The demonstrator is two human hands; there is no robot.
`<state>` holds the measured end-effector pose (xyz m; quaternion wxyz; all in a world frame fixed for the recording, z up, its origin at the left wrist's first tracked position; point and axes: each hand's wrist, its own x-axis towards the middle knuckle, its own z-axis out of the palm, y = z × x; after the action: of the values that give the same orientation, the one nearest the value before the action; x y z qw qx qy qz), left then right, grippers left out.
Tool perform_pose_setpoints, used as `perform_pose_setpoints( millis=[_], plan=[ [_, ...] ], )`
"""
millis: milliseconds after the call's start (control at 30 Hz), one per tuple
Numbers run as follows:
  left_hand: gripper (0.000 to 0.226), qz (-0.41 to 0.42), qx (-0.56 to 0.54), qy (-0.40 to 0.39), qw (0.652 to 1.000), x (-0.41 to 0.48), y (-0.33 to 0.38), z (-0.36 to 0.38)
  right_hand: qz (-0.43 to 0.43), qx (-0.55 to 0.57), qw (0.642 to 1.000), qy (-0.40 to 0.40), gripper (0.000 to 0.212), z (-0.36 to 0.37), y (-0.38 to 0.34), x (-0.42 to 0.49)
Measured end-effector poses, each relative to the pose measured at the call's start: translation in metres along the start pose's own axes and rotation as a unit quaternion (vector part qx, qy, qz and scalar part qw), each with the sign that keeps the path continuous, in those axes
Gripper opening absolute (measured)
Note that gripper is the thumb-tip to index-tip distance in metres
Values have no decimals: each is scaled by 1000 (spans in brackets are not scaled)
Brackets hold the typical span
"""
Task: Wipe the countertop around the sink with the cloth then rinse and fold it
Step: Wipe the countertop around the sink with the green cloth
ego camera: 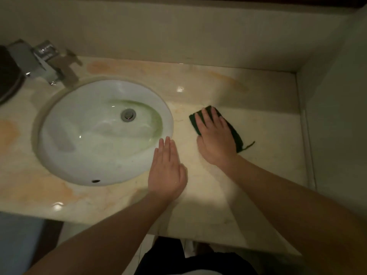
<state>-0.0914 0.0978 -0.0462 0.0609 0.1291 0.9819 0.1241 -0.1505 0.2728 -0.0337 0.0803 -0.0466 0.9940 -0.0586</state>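
A dark green cloth (236, 135), folded into a small pad with a loose thread at its near corner, lies on the cream marble countertop (258, 171) to the right of the sink. My right hand (215, 137) presses flat on top of it, fingers spread, and covers most of it. My left hand (167, 169) rests flat and empty on the countertop at the right rim of the white oval sink (83, 139), fingers together and pointing away from me.
A chrome faucet (46, 60) stands at the back left behind the sink, with a dark round object (8, 76) at the left edge. Walls close the counter at the back and the right. Orange stains mark the marble. The counter's front edge runs just below my forearms.
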Motion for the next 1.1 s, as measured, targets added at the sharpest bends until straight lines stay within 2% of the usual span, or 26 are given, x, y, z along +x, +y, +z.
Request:
perform_pose_setpoints(
  millis=[133, 267, 300, 333, 400, 467, 600, 733, 867, 1100],
  plan=[
    [68, -54, 25, 19, 998, -14, -25, -8, -172, -30, 984, -13, 66, 11, -32, -52],
    [68, -120, 40, -16, 992, -30, -44, -8, -332, -58, 939, -63, 63, 24, -13, -104],
    [68, -118, 37, -17, 992, -29, -44, -7, -329, -72, 940, -55, 64, 24, 5, -98],
    [67, -116, 33, -16, 993, -28, -42, -7, -287, -71, 954, -47, 64, 23, 23, -87],
    [68, -114, 23, -15, 993, -26, -41, -8, -146, -40, 988, -25, 63, 12, 49, -65],
    [68, -110, 22, -19, 994, -28, -42, -9, -49, -15, 999, -17, 62, 6, 52, -52],
    [66, -104, 29, -26, 994, -27, -44, -8, -4, -11, 1000, 4, 64, 10, 26, -41],
    [64, -103, 24, -24, 994, -27, -45, -7, -39, -34, 999, -13, 64, 14, 3, -61],
    [59, -98, 11, -32, 995, -27, -45, -11, -111, -3, 994, -21, 63, 25, -54, -103],
    [50, -46, -39, -92, 994, -27, -64, -22, -221, -43, 973, -51, 63, 46, -110, -166]
  ],
)
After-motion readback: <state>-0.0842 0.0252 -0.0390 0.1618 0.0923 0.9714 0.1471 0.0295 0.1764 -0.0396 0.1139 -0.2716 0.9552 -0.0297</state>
